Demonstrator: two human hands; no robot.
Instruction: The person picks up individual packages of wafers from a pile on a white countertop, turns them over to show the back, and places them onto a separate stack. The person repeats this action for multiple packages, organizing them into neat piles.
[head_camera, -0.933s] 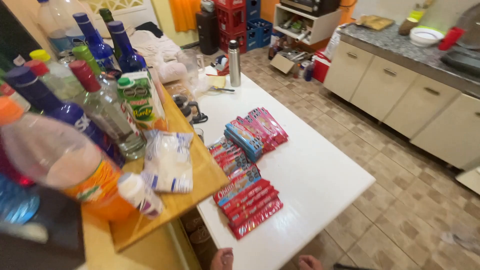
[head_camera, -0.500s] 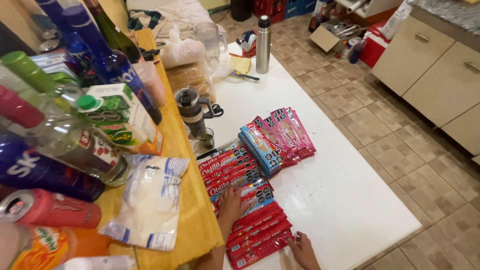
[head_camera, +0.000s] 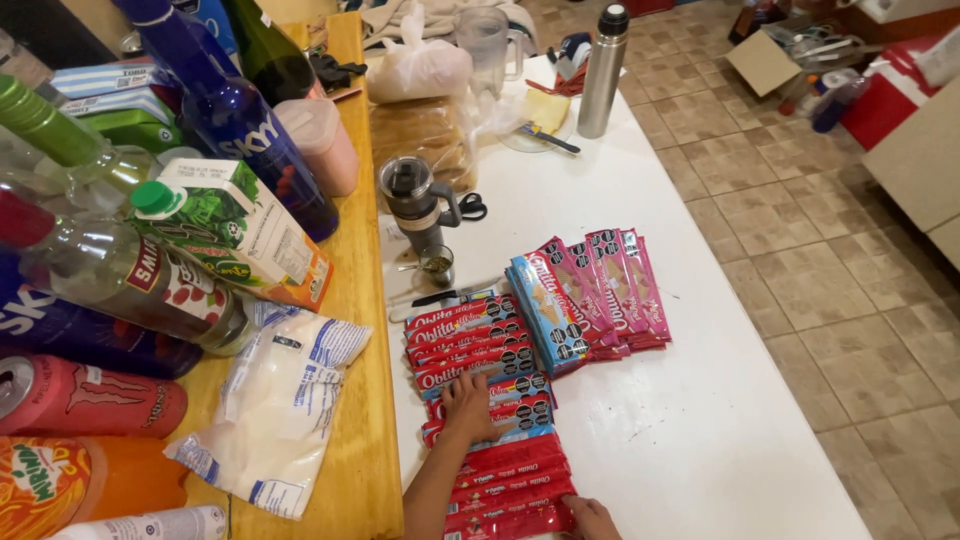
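Note:
My left hand (head_camera: 468, 402) lies flat, fingers apart, on a long column of red wafer packets (head_camera: 480, 350) laid out on the white table (head_camera: 660, 440). My right hand (head_camera: 590, 518) rests at the bottom end of that column, touching the lowest red packets (head_camera: 505, 490); only part of it shows at the frame's lower edge. To the right of the column sit a blue wafer packet (head_camera: 545, 315) and a fan of pink wafer packets (head_camera: 610, 290).
A wooden counter (head_camera: 360, 330) on the left holds bottles, a juice carton (head_camera: 240, 235), cans and a white powder bag (head_camera: 275, 405). On the table stand a dark lidded cup (head_camera: 415, 200), a steel thermos (head_camera: 603, 70), bagged bread (head_camera: 425, 130) and scissors. Tiled floor lies to the right.
The view has dropped closer to the table. My left hand has slid up the red column and my right hand has come onto its bottom end.

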